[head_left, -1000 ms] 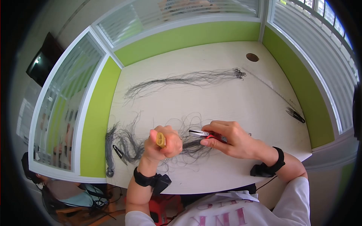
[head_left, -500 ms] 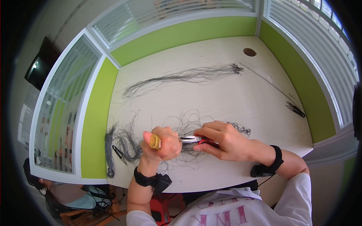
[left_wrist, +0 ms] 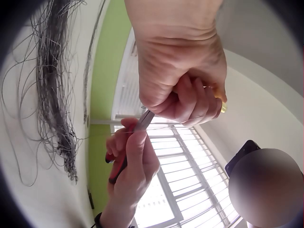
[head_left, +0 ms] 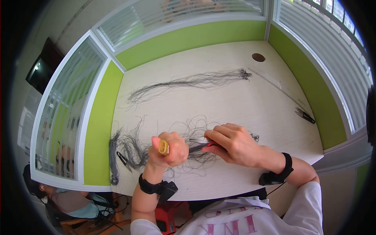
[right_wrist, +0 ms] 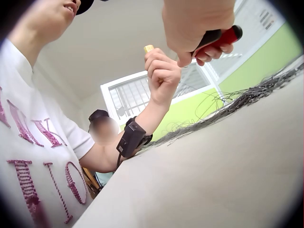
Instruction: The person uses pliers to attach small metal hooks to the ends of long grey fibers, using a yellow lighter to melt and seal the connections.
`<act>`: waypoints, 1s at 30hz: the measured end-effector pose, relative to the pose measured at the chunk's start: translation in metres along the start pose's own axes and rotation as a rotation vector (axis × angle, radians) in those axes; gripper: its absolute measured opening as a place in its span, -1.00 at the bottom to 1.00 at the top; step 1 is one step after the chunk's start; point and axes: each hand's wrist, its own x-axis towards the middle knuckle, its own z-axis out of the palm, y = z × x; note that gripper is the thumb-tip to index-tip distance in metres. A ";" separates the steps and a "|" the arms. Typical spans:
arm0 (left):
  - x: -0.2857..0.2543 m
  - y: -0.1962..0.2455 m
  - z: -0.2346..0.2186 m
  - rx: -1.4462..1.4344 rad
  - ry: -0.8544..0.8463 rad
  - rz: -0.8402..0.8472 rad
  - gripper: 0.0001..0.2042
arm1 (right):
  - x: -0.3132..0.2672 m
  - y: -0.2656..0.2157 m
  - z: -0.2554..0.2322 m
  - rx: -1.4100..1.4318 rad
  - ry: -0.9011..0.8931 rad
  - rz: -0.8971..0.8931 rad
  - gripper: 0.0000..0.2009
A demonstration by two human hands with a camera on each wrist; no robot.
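My left hand (head_left: 174,149) is curled round a translucent yellow handle (head_left: 163,147), whose end sticks up beside the thumb; the rest of that tool is hidden in the fist. My right hand (head_left: 237,143) grips red-handled pliers (head_left: 199,140), their metal nose pointing left at the left fist. In the left wrist view the pliers' tip (left_wrist: 145,118) is right at the underside of that fist, and a thin wire (left_wrist: 166,127) passes close by. Beneath both hands, a loose bundle of dark wires (left_wrist: 54,80) lies on the table.
Another long wire bundle (head_left: 184,82) lies farther back. A grey hank (head_left: 113,160) and black snips (head_left: 122,158) lie at the left edge. At right are a clear ruler (head_left: 278,87) and other snips (head_left: 304,115). Green partitions (head_left: 196,37) border the table (head_left: 235,105).
My right hand moved left, bringing the pliers to the left fist, then turned over slightly and drew a little back. The left hand kept its grip and stayed nearly in place.
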 end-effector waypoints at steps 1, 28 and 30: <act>0.000 0.001 0.004 0.153 0.075 -0.115 -0.39 | 0.000 0.003 -0.001 -0.097 0.033 -0.014 -0.75; -0.037 0.107 -0.084 0.860 1.086 -0.525 -0.79 | -0.017 0.149 -0.084 -0.850 -0.077 0.226 -0.76; -0.050 0.121 -0.112 0.883 1.158 -0.496 -0.79 | -0.013 0.152 -0.081 -0.856 -0.120 0.235 -0.76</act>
